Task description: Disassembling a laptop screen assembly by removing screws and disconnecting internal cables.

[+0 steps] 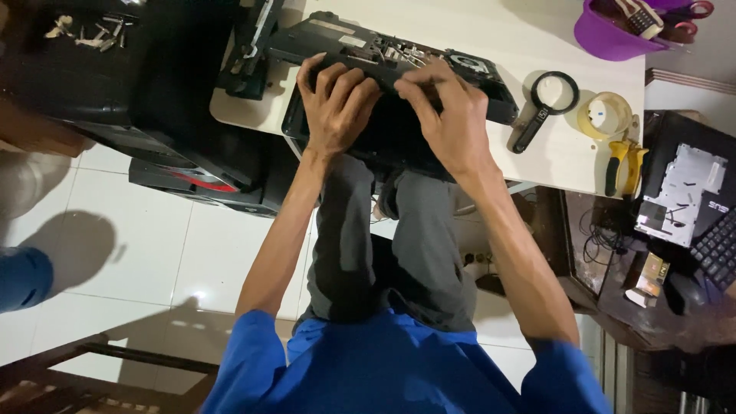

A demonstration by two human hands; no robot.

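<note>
I see both hands, left (335,107) and right (445,115), with a pressed grip on the opened black laptop (399,69), magnifier (546,107) and tape (606,115) beside it on the counter (552,161).

There is one camera, worn on the person's head. It looks almost straight down, past the blue shirt (383,368) and knees, to the white surface (537,46) at the top of the picture. Both arms reach away from it. The white floor (138,230) lies far below, on the left.
</note>
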